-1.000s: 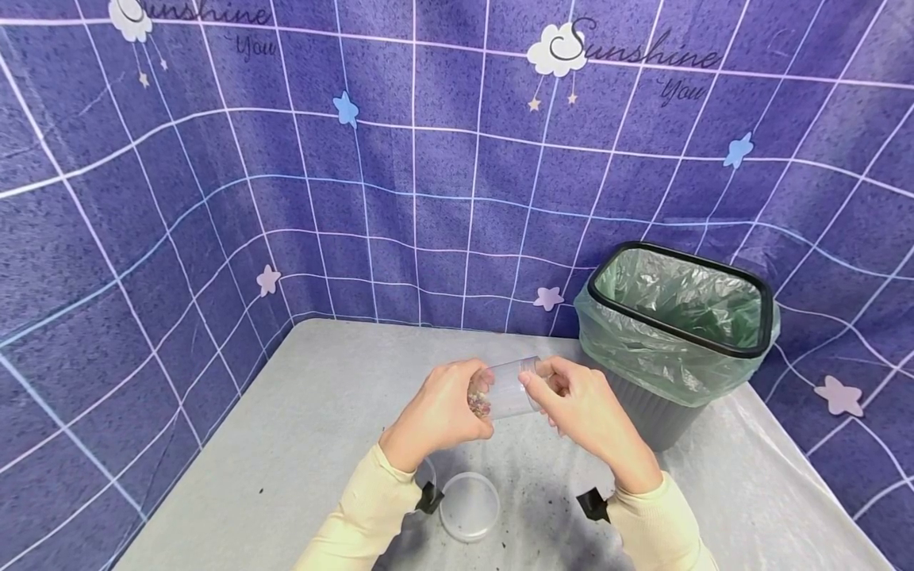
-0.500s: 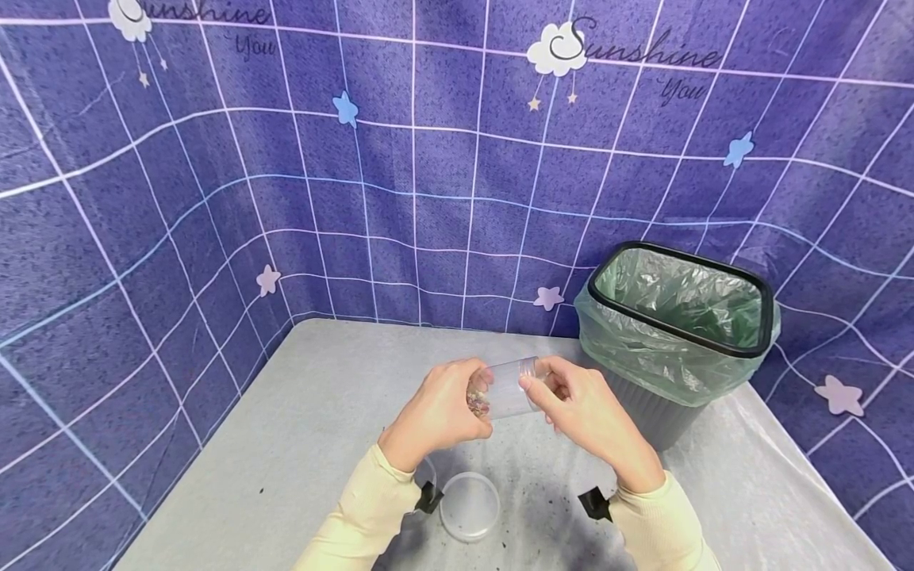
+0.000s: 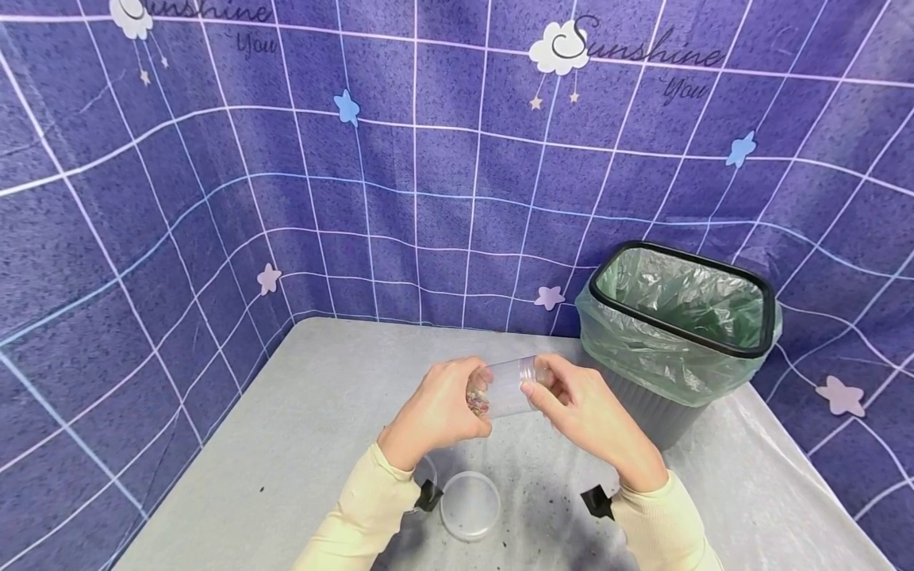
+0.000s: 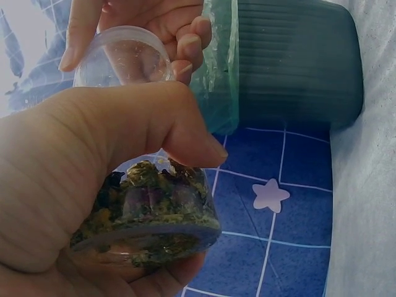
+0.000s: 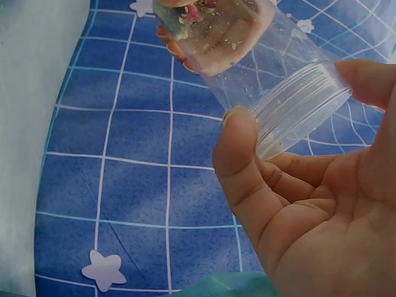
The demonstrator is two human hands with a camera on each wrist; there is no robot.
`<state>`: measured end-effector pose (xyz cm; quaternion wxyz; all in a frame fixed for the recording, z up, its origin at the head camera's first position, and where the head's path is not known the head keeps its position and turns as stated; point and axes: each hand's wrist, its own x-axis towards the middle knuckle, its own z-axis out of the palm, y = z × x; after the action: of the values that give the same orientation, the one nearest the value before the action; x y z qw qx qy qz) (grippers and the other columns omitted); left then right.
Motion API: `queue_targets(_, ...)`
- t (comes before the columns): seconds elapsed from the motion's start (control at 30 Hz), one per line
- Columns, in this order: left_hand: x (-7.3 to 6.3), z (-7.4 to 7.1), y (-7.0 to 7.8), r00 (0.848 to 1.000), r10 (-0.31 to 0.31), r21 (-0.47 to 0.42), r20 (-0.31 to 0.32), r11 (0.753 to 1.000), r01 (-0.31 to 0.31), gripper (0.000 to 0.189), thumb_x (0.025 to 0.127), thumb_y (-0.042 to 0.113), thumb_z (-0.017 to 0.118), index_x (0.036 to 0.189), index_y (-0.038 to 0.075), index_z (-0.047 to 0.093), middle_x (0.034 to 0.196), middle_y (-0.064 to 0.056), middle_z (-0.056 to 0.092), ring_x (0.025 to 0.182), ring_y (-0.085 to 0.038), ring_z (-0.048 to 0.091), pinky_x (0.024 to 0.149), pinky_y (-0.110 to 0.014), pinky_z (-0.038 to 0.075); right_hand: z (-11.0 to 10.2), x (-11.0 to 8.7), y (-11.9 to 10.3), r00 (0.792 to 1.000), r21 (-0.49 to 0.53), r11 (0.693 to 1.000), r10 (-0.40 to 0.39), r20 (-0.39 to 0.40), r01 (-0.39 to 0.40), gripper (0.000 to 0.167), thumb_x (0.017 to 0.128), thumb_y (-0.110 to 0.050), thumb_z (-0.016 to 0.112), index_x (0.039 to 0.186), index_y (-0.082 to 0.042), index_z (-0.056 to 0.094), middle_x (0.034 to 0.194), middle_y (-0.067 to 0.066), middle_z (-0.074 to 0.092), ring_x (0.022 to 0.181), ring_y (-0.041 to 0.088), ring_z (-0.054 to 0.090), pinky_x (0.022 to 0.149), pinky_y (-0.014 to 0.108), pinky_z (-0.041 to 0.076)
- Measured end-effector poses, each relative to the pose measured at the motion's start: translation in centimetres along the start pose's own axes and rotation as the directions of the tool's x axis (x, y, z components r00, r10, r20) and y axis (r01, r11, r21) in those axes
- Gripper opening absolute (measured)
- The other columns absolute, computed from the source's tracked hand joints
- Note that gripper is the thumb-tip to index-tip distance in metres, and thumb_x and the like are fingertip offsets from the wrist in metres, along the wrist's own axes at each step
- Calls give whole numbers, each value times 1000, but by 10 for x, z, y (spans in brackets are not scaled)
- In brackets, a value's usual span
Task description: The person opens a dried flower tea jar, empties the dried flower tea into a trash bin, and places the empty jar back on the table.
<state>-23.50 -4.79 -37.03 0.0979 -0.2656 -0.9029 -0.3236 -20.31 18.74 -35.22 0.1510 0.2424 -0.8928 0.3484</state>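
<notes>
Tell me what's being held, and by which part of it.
A clear jar, held at both ends: the left hand grips around its base end, the fingers of the right hand hold its threaded rim.

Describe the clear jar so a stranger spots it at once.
From the green-lined bin on the head view's right, look left to the right hand and left hand. Between them they hold the clear jar, tipped sideways. Unlike the flat round lid, it is cylindrical, with dried-looking bits inside.
</notes>
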Motion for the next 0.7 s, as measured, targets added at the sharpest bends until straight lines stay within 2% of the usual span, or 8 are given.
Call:
queue_targets(0.33,0,-2,1,1000,-11,4,7,1000,11,52,57,13,87,105,17,68,96,3,72,82,-9,64,78,-29,54,0,0,3,997,52,996,-77,15,76,24,100,-29,67,121,-19,62,78,-9,62,64,6,57,59,25,49)
queue_targets(0.7,0,-2,0,1000,-15,6,12,1000,15,54,56,13,88,106,16,68,96,4,71,83,-9,64,79,-29,54,0,0,5,996,74,994,-88,30,86,34,99,-27,68,131,-19,60,86,-8,67,69,6,63,65,26,53)
